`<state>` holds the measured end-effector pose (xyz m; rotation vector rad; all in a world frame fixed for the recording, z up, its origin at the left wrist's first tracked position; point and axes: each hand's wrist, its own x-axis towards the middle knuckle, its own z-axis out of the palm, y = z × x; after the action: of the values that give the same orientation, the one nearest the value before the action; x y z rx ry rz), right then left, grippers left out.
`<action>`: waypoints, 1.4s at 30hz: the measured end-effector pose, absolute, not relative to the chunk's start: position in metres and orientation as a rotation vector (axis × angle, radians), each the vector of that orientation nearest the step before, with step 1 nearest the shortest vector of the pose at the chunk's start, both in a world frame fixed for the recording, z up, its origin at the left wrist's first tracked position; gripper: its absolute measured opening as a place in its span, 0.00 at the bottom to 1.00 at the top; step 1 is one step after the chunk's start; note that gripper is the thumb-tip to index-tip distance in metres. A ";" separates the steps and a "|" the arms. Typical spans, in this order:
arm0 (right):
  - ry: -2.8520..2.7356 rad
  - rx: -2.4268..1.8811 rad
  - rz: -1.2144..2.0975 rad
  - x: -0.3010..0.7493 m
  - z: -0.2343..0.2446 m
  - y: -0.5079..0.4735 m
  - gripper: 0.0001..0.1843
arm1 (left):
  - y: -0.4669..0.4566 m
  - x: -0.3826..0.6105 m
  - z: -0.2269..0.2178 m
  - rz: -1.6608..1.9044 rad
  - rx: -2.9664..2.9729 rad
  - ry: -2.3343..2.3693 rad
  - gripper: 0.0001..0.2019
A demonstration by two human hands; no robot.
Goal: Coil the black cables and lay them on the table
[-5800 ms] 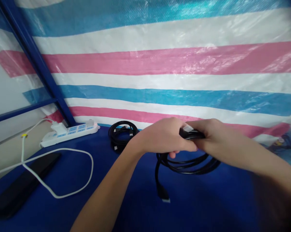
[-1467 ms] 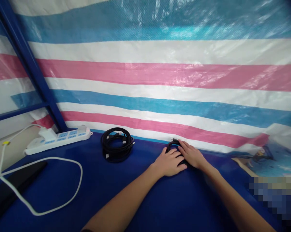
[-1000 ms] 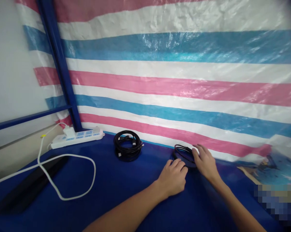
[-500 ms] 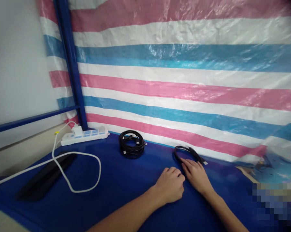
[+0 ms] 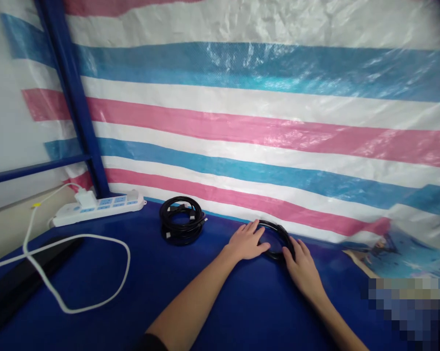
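A small black coiled cable [image 5: 276, 233] lies flat on the blue table [image 5: 190, 292] close to the striped tarp. My left hand [image 5: 246, 241] rests on the coil's left side with its fingers stretched out flat. On the coil's near right edge sits my right hand [image 5: 303, 265], also with fingers extended and touching the cable. A second, thicker black coiled cable [image 5: 181, 220] lies to the left, apart from both hands.
A white power strip [image 5: 99, 207] sits at the back left, with a white cord [image 5: 77, 273] looping over the table. A black flat bar [image 5: 18, 285] lies at the left edge. The striped tarp wall [image 5: 263, 126] and a blue frame post [image 5: 77, 107] bound the back.
Both hands had held the coil up and then laid it by the tarp. In the last half second my left hand reached forward onto the coil; my right hand stays at its near edge.
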<state>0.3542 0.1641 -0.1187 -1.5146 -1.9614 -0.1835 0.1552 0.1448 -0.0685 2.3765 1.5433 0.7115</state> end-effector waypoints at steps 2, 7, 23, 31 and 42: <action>-1.906 -1.588 -0.166 0.354 -0.123 0.169 0.22 | 0.146 0.155 -0.072 0.729 2.326 1.595 0.33; -1.927 -1.613 -0.129 0.344 -0.126 0.169 0.23 | 0.153 0.151 -0.073 0.700 2.247 1.684 0.29; -1.960 -1.552 -0.269 0.343 -0.122 0.160 0.23 | 0.153 0.150 -0.075 0.872 2.315 1.740 0.23; -2.068 -1.278 -0.465 0.336 -0.105 0.147 0.22 | 0.144 0.154 -0.075 0.945 2.360 1.874 0.20; -2.393 -0.829 -0.561 0.321 -0.088 0.118 0.17 | 0.042 0.008 -0.061 0.880 2.260 2.274 0.19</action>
<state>0.3206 0.1182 -0.0882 -0.8295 -2.3929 -0.5611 0.0077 0.0421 -0.0605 2.2597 2.2742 0.8802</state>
